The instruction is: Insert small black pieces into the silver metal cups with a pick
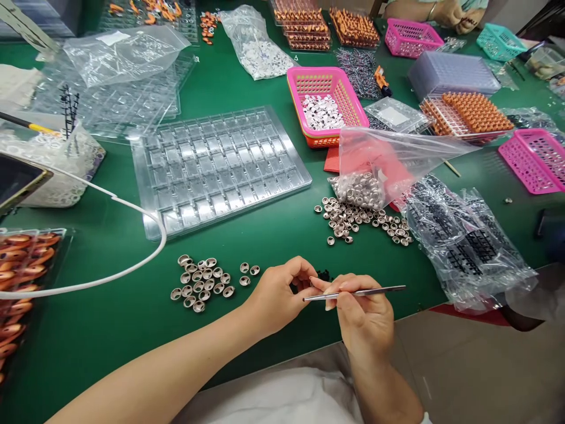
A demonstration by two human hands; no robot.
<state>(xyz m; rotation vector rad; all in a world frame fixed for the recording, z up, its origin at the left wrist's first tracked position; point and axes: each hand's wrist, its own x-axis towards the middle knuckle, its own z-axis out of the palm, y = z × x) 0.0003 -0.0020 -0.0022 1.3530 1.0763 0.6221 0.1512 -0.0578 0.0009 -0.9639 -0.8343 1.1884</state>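
Note:
My right hand grips a pair of metal tweezers, held nearly level with the tip pointing left. A tiny dark speck shows at that tip. My left hand is closed in a pinch, its fingertips close to those of my right hand. Whatever it pinches is hidden by the fingers. Just behind the hands lies a small heap of black bits. Left of my left hand, small silvery cup-like parts with a hole lie loosely grouped. More such silvery parts spill from a zip bag beyond my right hand.
A clear compartment tray lies beyond my left hand. Behind it stand pink baskets with white pieces. A white cable loops at left. Bags of black parts reach the table edge at right. Another person's hands show far back.

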